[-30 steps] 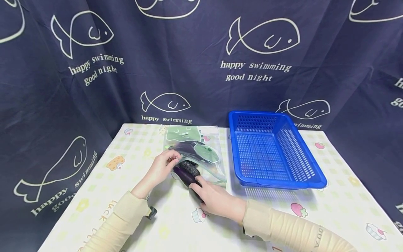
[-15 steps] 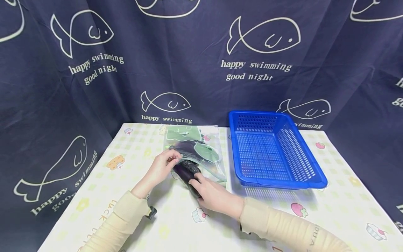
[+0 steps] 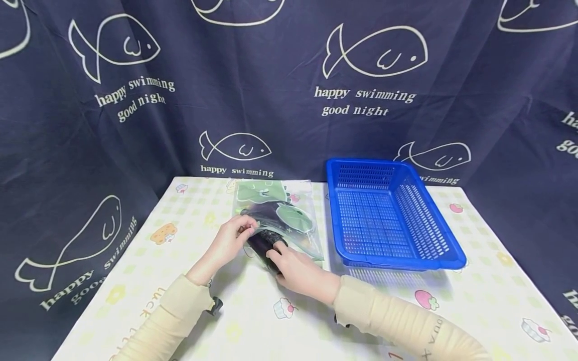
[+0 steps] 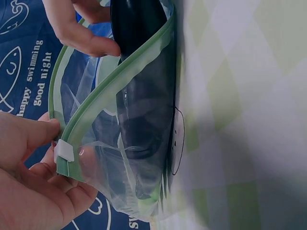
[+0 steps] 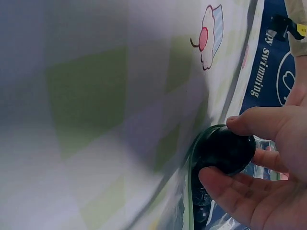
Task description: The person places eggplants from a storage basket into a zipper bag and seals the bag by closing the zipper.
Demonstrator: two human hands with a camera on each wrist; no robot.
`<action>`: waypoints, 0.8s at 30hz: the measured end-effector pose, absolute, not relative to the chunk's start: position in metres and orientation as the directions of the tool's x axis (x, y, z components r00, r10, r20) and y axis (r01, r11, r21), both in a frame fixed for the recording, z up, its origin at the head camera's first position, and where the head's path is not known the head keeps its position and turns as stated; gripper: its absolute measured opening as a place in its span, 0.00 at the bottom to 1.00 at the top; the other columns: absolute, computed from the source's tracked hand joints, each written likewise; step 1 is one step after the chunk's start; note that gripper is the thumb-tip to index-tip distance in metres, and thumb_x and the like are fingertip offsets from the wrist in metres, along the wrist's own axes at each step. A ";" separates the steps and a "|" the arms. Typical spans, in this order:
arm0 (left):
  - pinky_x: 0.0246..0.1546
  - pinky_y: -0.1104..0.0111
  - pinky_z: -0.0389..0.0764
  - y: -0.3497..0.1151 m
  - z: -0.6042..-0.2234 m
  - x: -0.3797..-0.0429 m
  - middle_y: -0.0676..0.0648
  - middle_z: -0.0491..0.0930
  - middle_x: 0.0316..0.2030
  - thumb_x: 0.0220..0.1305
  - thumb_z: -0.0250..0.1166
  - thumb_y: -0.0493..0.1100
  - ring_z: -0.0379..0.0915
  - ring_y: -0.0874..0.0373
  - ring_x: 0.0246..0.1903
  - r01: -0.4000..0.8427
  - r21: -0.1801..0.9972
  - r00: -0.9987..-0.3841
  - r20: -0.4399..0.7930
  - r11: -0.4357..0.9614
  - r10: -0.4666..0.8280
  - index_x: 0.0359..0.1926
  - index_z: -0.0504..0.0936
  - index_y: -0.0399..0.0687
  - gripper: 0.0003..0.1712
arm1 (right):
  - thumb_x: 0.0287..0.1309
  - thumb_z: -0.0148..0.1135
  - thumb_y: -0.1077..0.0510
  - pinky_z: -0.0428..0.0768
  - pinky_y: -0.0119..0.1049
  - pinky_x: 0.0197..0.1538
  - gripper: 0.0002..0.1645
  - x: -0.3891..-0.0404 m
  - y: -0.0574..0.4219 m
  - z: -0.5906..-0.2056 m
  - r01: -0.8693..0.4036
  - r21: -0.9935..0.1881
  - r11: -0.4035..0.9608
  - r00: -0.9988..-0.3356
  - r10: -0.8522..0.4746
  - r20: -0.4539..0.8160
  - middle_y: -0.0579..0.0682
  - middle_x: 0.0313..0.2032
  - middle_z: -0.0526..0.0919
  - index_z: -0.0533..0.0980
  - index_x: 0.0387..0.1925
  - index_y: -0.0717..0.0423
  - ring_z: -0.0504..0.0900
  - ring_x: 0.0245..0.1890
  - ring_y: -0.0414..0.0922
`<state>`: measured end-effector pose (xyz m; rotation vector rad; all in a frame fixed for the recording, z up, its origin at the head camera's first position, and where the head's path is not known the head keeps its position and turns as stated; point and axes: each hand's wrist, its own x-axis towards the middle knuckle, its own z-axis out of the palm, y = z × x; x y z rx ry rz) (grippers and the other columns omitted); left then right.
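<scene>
A clear zip bag with green cartoon prints lies at the table's middle, its mouth toward me. My left hand pinches a corner of the mouth, beside a white slider in the left wrist view. A dark purple eggplant lies mostly inside the mouth. My right hand holds its near end, thumb and fingers around the rounded tip in the right wrist view. Deeper in the bag rests another eggplant. Between the two shows a dark, bumpy-skinned thing, partly hidden by the bag and fingers.
Right of the bag stands a blue plastic basket with perforated walls and nothing visible in it. A pale checked cloth covers the table. Behind the table hangs a dark blue fish-print curtain.
My right hand has moved forward and to the left, sliding the eggplant further into the bag. My left hand keeps its hold on the bag's corner, and the basket has not moved.
</scene>
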<state>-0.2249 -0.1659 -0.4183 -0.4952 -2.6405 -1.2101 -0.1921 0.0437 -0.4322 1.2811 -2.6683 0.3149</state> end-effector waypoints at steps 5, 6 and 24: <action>0.36 0.66 0.75 -0.166 -0.419 -0.226 0.50 0.75 0.32 0.61 0.61 0.33 0.70 0.58 0.32 0.382 0.691 -0.923 0.316 0.613 0.219 0.37 0.79 0.48 0.06 | 0.45 0.71 0.58 0.80 0.32 0.33 0.23 -0.196 0.041 -0.433 -0.783 -0.109 0.613 -0.619 -0.749 0.237 0.50 0.40 0.71 0.71 0.43 0.54 0.76 0.31 0.42; 0.36 0.66 0.75 -0.166 -0.419 -0.226 0.50 0.75 0.32 0.61 0.61 0.33 0.70 0.58 0.32 0.382 0.691 -0.923 0.315 0.613 0.219 0.37 0.79 0.48 0.06 | 0.45 0.71 0.58 0.80 0.32 0.32 0.23 -0.196 0.041 -0.433 -0.782 -0.109 0.614 -0.620 -0.748 0.236 0.50 0.40 0.71 0.71 0.43 0.54 0.76 0.31 0.42; 0.35 0.68 0.74 -0.166 -0.419 -0.226 0.50 0.74 0.31 0.61 0.61 0.32 0.70 0.59 0.31 0.409 0.684 -0.911 0.341 0.605 0.230 0.37 0.79 0.46 0.06 | 0.44 0.71 0.57 0.80 0.35 0.30 0.23 -0.207 0.026 -0.436 -0.765 -0.024 0.644 -0.627 -0.736 0.253 0.50 0.38 0.71 0.70 0.42 0.53 0.78 0.32 0.44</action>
